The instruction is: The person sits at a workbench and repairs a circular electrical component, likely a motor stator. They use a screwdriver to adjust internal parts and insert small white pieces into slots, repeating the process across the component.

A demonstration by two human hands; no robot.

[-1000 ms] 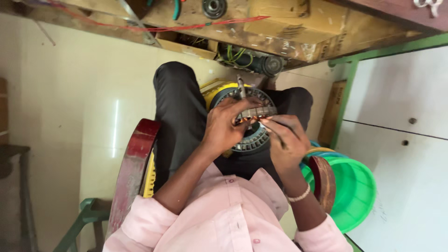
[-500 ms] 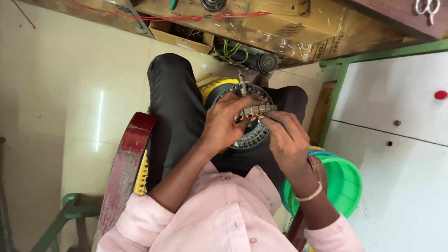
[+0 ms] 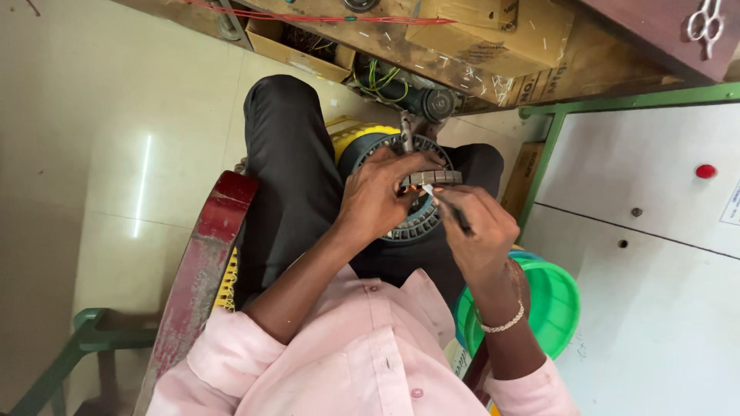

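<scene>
The round slotted motor stator [image 3: 416, 223] rests on the seated person's lap [image 3: 308, 177], across dark trousers, and the lap is carried by a chair with a worn red armrest [image 3: 202, 270] and green frame [image 3: 85, 339]. The chair stands on a glossy pale tiled floor [image 3: 100, 139], where a green plastic basin [image 3: 555, 308] sits just beside it

The person wears a pale pink button-up shirt [image 3: 362, 370] — sleeves rolled above the forearms — and black trousers [image 3: 289, 154]. Just behind the right hand [image 3: 478, 231], a thin beaded bracelet [image 3: 502, 323] circles the wrist; the left hand [image 3: 381, 196] is bare.
</scene>
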